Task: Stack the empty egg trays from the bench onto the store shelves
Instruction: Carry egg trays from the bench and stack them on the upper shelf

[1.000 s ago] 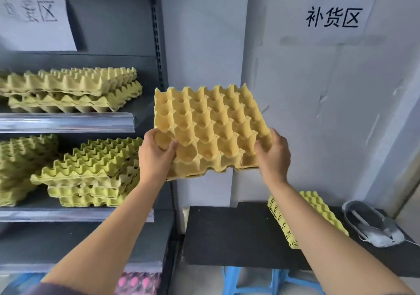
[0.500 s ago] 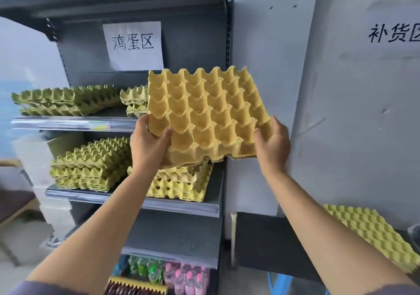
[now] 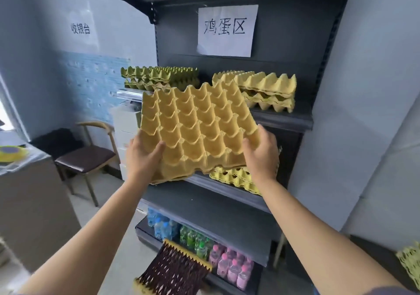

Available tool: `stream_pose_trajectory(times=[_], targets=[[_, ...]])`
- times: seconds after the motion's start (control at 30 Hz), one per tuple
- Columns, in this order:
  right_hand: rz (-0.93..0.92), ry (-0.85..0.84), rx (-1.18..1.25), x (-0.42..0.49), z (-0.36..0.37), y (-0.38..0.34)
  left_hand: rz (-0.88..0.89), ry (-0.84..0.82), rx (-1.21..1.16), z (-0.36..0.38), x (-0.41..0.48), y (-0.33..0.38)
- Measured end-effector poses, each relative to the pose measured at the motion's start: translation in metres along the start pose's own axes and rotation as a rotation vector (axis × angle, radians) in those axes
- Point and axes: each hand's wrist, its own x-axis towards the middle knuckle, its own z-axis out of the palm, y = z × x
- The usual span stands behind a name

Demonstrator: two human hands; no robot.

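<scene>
I hold a tan egg tray (image 3: 197, 128) tilted up in front of the dark shelf unit (image 3: 284, 119). My left hand (image 3: 143, 156) grips its near left corner, thumb in a cup. My right hand (image 3: 261, 153) grips its near right edge. On the upper shelf sit a green tray stack (image 3: 159, 76) at left and a pale yellow stack (image 3: 268, 90) at right. Below my right hand, a yellow stack (image 3: 234, 176) rests on the middle shelf, partly hidden by the held tray. One yellow-green tray (image 3: 411, 265) shows at the far right edge.
Bottled drinks (image 3: 227, 263) fill the bottom shelf. A dark tray-like object (image 3: 175, 272) leans in front of them. A chair (image 3: 84, 156) and a counter (image 3: 27, 181) stand to the left. A paper sign (image 3: 227, 30) hangs on the shelf back.
The view swung left from the bench to the shelves. Both hands carried the tan tray along and now hold it in front of the upper and middle shelves.
</scene>
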Motion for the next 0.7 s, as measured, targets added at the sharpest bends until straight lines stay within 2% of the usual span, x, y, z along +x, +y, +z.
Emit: stream_pose_trajectory(times=[0.2, 0.37, 0.5, 0.7], targets=[[-0.023, -0.126, 0.028, -0.005, 0.068, -0.008, -0.137, 0.052, 0.138, -0.025, 0.017, -0.039], [-0.021, -0.171, 0.068, -0.003, 0.107, -0.018, -0.140, 0.094, 0.149, -0.039, 0.041, -0.067], [-0.046, -0.152, 0.078, 0.009, 0.133, -0.028, -0.141, 0.105, 0.151, -0.043, 0.070, -0.081], [-0.061, -0.081, 0.095, 0.031, 0.185, -0.053, -0.047, 0.112, 0.119, -0.051, 0.134, -0.102]])
